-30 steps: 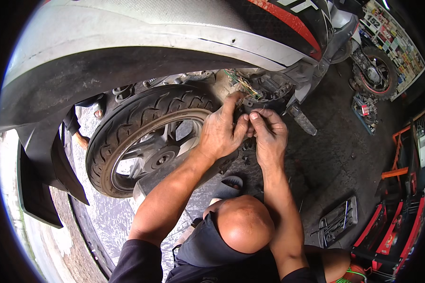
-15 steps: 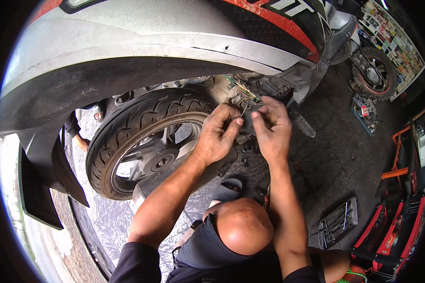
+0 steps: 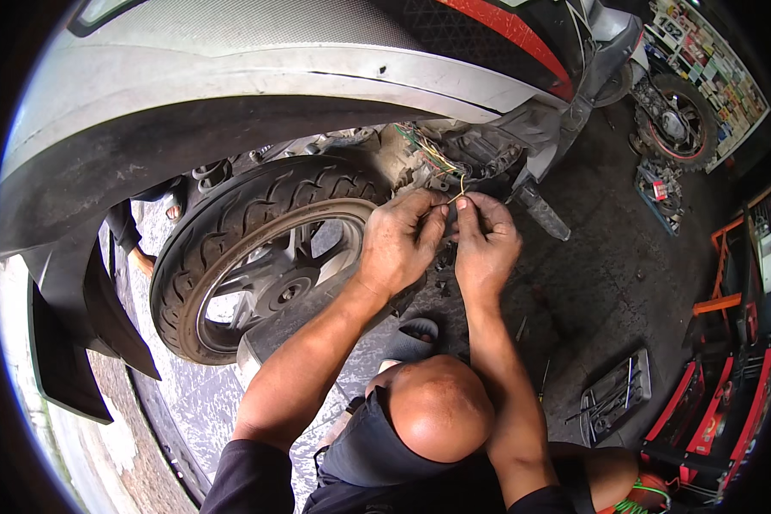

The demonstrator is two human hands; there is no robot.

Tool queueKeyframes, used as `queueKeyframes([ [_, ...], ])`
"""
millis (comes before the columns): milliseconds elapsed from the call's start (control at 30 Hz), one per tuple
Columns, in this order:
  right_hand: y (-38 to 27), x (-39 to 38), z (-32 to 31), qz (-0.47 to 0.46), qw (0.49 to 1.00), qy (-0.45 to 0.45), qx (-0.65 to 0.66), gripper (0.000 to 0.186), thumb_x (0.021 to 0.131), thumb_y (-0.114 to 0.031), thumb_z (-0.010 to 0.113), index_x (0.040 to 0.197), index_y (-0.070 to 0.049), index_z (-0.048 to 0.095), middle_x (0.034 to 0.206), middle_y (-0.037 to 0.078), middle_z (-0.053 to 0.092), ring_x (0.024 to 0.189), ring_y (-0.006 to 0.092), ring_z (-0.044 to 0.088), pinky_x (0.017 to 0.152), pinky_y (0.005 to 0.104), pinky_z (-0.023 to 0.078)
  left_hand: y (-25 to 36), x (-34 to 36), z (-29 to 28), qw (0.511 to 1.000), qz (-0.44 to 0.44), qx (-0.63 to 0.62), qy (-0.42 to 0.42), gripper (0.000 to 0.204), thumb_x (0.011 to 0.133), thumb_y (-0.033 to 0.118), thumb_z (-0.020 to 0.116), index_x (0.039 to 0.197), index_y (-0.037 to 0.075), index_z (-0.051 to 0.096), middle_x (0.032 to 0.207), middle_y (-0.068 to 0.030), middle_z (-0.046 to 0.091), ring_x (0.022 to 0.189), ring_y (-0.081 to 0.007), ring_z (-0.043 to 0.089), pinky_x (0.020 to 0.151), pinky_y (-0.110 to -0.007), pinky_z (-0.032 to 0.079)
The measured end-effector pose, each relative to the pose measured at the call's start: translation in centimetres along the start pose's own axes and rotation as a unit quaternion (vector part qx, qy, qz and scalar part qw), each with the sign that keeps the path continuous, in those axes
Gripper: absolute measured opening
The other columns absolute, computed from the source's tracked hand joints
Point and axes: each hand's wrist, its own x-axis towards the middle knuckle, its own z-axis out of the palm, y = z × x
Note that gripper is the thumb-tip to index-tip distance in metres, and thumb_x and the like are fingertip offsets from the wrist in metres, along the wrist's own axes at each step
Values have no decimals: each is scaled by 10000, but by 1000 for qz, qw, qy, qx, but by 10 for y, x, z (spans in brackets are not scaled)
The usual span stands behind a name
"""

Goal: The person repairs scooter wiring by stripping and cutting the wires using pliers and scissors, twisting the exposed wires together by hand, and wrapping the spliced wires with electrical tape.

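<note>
A thin yellowish wire [image 3: 463,186] runs down from a bundle of coloured wires [image 3: 430,151] under the scooter's grey and black body [image 3: 257,51]. My left hand [image 3: 400,240] pinches the wire between thumb and fingers. Close beside it, my right hand [image 3: 487,247] pinches the same wire, thumb tip against the index finger. The two sets of fingertips almost meet. Where the wire ends inside my fingers is hidden. Left of my hands is the scooter's wheel with a black tyre [image 3: 180,265].
A tray of tools [image 3: 617,396] lies on the floor at the right, near a red tool rack [image 3: 709,411]. Another wheel [image 3: 678,124] stands farther back. Beyond the tyre shows another person's hand [image 3: 142,260]. A slipper [image 3: 414,339] is below my wrists.
My right hand has come closer to the left, and its open-looking fingers have closed on the wire. The left hand stays about where it was. The view has shifted slightly.
</note>
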Motion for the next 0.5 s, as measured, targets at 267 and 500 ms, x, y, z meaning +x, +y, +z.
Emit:
queueKeyframes([
  [267,4,-2,-1,-14,1000,-9,16,144,957,-83,739,1061,16,731,966,109,761,853,175,729,764,322,582,5,7,-1,998,-33,28,-38,183,936,60,671,1064,-49,744,902,-226,744,766,-297,752,698,-358,564],
  [500,15,4,-7,-127,990,-26,-49,127,936,-72,748,1045,-10,727,990,128,756,901,262,746,800,359,583,10,12,-6,996,-59,38,-56,217,936,89,668,1083,-46,752,796,-234,720,660,-254,721,660,-367,556],
])
